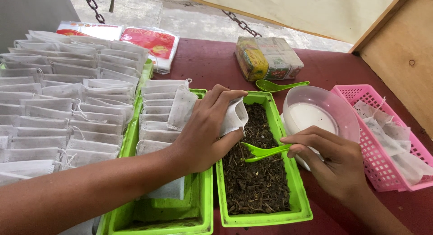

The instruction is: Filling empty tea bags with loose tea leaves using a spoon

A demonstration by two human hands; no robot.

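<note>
Left hand pinches a small white filter bag held open over the green tray of dried leaves, the landmark here. Right hand, at the tray's right edge, grips a green spoon whose bowl points at the bag's mouth. Left of the tray lie rows of filled bags; right of it, a clear bowl and pink basket. Risk: a tilted spoon or sagging bag mouth would likely spill leaves beside the bag.
</note>
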